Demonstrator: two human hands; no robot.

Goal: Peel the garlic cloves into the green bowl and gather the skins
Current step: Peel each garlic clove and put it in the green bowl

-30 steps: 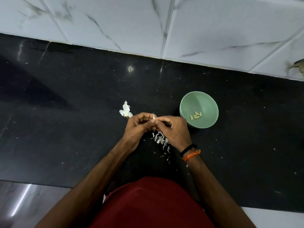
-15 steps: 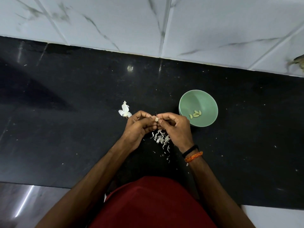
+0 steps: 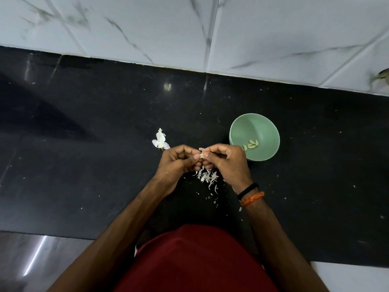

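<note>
From the head view, we held a garlic clove between both hands over the black tabletop. Our left hand had its fingers curled round the clove, its grip clamped from the left, and our right hand pinched the clove's other side with thumb and fingertips, a flap of skin sticking up between them. Just below the joined grip lay a loose heap of skins on the tabletop. Just right of our right hand stood the green bowl, with peeled cloves in its bottom. Left of and beyond our left hand lay the white garlic remnant.
</note>
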